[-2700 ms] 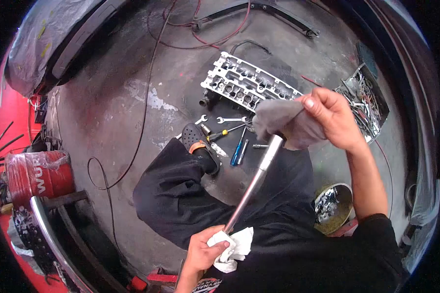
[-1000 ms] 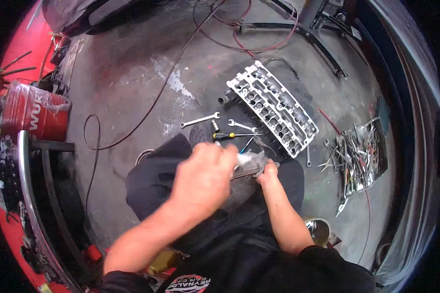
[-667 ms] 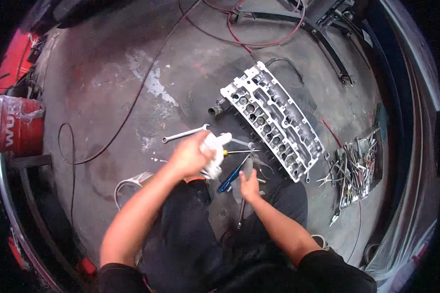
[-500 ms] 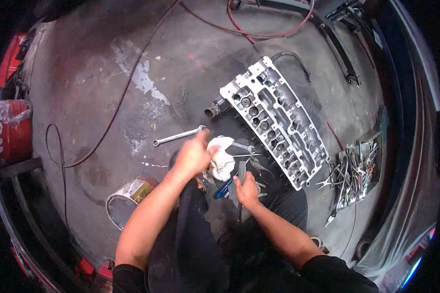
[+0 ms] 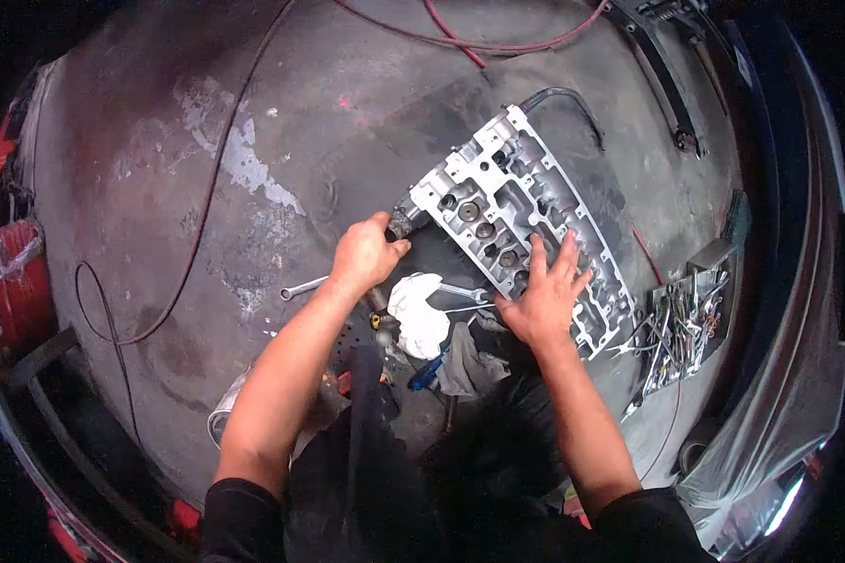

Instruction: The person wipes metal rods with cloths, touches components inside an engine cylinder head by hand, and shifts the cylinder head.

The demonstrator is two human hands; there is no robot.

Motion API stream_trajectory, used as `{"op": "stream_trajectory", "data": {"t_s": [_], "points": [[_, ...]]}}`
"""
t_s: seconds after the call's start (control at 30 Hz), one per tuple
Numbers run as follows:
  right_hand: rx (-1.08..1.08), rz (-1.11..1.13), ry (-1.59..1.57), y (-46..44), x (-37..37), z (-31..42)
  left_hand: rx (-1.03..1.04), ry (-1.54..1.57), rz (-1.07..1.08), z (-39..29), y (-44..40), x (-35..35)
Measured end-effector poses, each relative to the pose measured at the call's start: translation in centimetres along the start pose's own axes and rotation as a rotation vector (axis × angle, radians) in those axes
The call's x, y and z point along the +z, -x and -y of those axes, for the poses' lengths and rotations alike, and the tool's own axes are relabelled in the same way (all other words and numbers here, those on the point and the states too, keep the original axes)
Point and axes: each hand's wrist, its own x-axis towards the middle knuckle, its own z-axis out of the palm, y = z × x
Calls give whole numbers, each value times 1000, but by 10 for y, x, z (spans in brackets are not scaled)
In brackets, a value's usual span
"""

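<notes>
A silvery engine cylinder head [image 5: 483,169] lies on the floor, slanting from upper left to lower right, with its round bores and valleys facing up. My left hand [image 5: 366,253] closes on the dark pipe outlet [image 5: 406,218] at its upper left end. Across the lower middle of the head my right hand [image 5: 546,298] rests with fingers spread. Nearer my legs lie a white rag [image 5: 417,317], a grey rag [image 5: 473,364] and a blue-handled tool [image 5: 426,375]. One wrench [image 5: 462,293] is beside the white rag; another wrench [image 5: 300,288] is partly behind my left forearm.
At the right stands a metal tray [image 5: 714,258] heaped with hand tools. A red hose [image 5: 498,45] crosses the floor at the top, and a thin dark cable [image 5: 218,174] loops at the left. A red drum [image 5: 14,281] stands at far left, a can [image 5: 223,418] behind my left arm.
My left hand has moved up from the white rag to the pipe outlet. My right hand has left the grey rag, now lying by my legs, and moved onto the cylinder head.
</notes>
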Motion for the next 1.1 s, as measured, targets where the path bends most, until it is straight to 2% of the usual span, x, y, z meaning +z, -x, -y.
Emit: {"op": "stream_trajectory", "data": {"t_s": [0.3, 0.53, 0.8, 0.87, 0.9, 0.97, 1.07, 1.1], "points": [[-22, 135, -62, -20, -21, -25, 77, 60, -212, -23, 8, -5], [-71, 179, -247, -44, -45, -61, 104, 25, -234, -73, 14, -35], [-68, 172, -247, -40, -41, -70, 70, 69, -304, -72, 30, -23], [-100, 167, -238, -41, -42, -69, -54, 115, -326, -80, 45, -23], [-100, 149, -253, -40, -43, -69, -36, 86, -319, -73, 49, -18], [-95, 151, -284, -42, -43, -72, -154, 156, -295, -42, 52, 4], [-106, 161, -302, -45, -44, -77, -53, 77, -170, -22, 60, 39], [-110, 157, -305, -45, -44, -79, 49, 31, -169, -33, 59, 43]]}}
